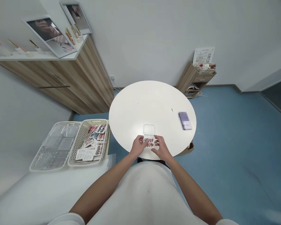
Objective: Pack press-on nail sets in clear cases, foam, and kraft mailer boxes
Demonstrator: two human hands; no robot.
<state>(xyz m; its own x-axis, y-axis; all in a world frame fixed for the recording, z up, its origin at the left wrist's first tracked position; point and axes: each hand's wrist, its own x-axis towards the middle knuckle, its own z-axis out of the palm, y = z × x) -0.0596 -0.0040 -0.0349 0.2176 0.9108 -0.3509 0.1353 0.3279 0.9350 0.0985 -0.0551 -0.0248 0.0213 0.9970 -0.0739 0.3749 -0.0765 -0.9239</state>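
A small clear plastic box lies at the near edge of the white oval table point(140, 103), its transparent lid point(149, 129) swung open away from me. Inside sits a white card of press-on nails point(149, 144), patterned in reddish brown and set in two rows. My left hand point(137, 147) grips the box's left side, with the thumb reaching over the card. At the right side, my right hand point(162, 149) holds the edge between curled fingers and a thumb near the front corner.
Left of the table, one white basket point(71, 159) holds nail cards and another basket point(34, 165) holds clear plastic boxes. A pixelated purple item point(184, 120) lies at the table's right. A wooden cabinet point(91, 72) and a small shelf unit point(184, 76) stand by the wall.
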